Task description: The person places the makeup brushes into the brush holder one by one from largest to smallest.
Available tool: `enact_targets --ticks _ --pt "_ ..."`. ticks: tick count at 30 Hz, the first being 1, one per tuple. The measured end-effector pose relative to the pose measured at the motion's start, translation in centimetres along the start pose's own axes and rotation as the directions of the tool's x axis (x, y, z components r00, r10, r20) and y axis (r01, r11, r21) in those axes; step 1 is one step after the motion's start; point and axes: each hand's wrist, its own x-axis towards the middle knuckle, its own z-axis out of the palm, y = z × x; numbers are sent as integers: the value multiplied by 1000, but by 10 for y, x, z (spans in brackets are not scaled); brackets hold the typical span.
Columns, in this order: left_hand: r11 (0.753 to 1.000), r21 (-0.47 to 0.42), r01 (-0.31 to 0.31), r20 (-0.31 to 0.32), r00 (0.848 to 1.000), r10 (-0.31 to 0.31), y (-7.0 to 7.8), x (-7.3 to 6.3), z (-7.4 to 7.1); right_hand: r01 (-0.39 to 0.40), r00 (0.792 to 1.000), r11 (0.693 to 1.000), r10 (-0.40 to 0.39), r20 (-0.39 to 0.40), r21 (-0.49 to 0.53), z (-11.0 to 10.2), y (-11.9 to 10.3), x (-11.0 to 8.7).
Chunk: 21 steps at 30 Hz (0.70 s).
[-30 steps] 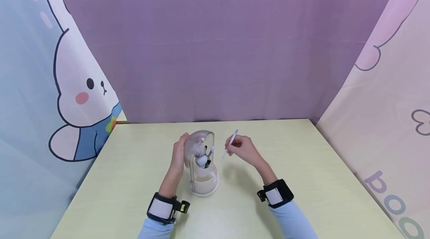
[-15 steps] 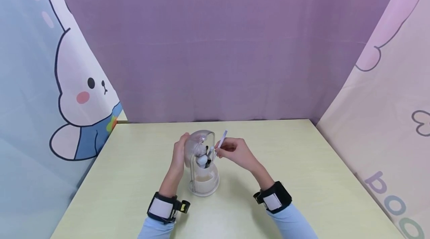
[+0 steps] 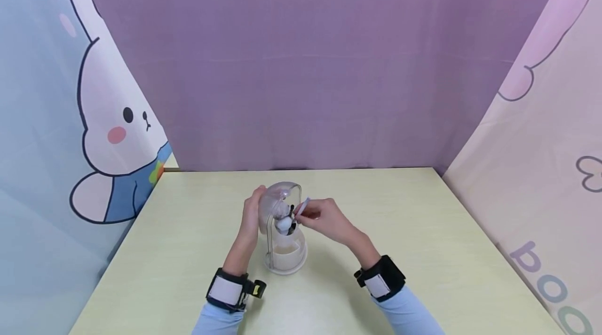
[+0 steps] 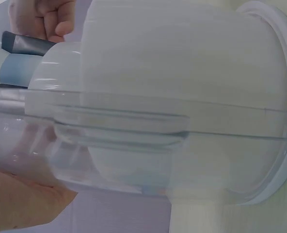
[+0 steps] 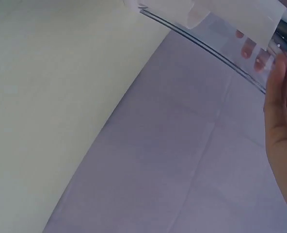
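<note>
A round white holder (image 3: 286, 259) stands on the table under a clear domed cover (image 3: 269, 212), open at the side facing my right hand. My left hand (image 3: 248, 220) grips the cover from the left, and several fingertips show through the clear plastic in the right wrist view. My right hand (image 3: 331, 220) pinches a slim pale lavender stick (image 3: 303, 206) at the holder's opening, its lower end hidden among the contents. Inside stand a rounded white item (image 3: 284, 225), a grey one (image 3: 280, 211) and dark-ended pieces. Dark pieces (image 4: 29, 44) also show in the left wrist view.
The holder is on a pale yellow table (image 3: 197, 220). A purple cloth (image 3: 301, 63) hangs behind its back edge, and printed curtains (image 3: 37, 168) close off both sides. Each wrist wears a black strap (image 3: 383, 278).
My right hand has moved left and slightly down, bringing the stick from beside the holder into its opening. The left hand and the cover have stayed in place.
</note>
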Motion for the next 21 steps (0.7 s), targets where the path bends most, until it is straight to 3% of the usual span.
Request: enact_targets --ticks 3,7,15,21 --pt "1000 -10 -2 3 1000 2 1 0 1 9 999 998 -7 38 -63 4 1 0" --pt "1000 -15 1 11 1000 -1 1 0 1 5 999 994 -2 32 -105 7 1 1" --pt "1000 -14 17 12 1000 -17 2 -1 2 -46 998 998 48 43 -50 8 1 1" --pt "1000 -7 26 -6 1000 -26 3 -1 0 -6 999 999 8 41 -41 8 -2 -1"
